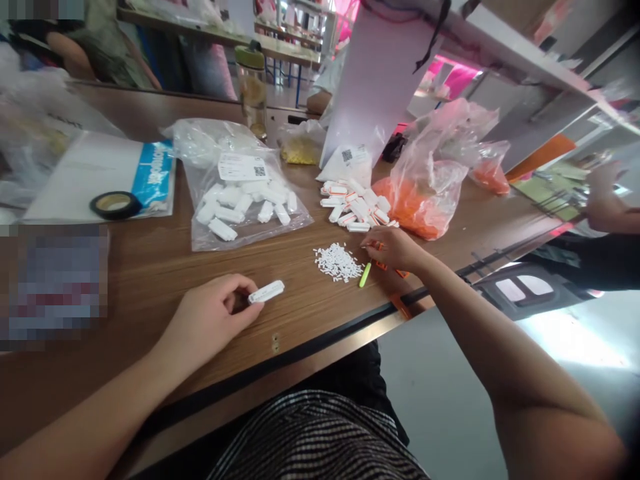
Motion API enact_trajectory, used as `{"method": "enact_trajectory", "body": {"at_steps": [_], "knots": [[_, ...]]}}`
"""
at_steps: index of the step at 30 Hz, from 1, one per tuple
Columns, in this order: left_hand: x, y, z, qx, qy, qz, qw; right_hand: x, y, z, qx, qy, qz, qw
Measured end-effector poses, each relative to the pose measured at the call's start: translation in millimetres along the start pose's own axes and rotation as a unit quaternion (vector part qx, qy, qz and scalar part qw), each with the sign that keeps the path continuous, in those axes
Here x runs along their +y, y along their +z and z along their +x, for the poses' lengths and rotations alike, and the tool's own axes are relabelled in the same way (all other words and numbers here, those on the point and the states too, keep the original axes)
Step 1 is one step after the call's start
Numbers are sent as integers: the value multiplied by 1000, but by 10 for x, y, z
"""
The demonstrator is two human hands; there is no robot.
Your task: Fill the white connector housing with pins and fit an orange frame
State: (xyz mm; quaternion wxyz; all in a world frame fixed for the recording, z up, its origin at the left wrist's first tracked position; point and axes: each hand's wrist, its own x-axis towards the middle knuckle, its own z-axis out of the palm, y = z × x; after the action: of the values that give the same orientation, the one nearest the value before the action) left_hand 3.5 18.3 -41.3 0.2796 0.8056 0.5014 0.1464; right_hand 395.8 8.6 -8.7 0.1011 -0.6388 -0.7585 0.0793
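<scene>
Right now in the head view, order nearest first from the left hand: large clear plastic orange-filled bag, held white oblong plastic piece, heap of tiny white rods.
1. White oblong piece: in the left hand.
2. Tiny white rods: to its right.
3. Large orange-filled bag: far right.

From my remote seat I see a brown wood-grain tabletop. On it I make out a heap of tiny white pieces, a lime-green stick just beside, a pile of white-and-orange casings, a clear bag of white casings and another bag of orange parts.
</scene>
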Motion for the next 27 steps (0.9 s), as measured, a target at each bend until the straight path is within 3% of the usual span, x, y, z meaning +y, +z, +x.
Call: {"method": "enact_trajectory", "body": {"at_steps": [5, 12, 22, 27], "knots": [[40, -30, -15, -1, 8, -10, 1000, 60, 24, -35, 41, 60, 34, 997], [88, -57, -16, -2, 5, -23, 1000, 94, 120, -44, 67, 153, 4, 986], [92, -56, -16, 2, 17, -23, 1000, 34, 148, -40, 54, 136, -16, 989], [86, -57, -10, 1, 17, -26, 1000, 24, 144, -28, 56, 161, -18, 985]]}}
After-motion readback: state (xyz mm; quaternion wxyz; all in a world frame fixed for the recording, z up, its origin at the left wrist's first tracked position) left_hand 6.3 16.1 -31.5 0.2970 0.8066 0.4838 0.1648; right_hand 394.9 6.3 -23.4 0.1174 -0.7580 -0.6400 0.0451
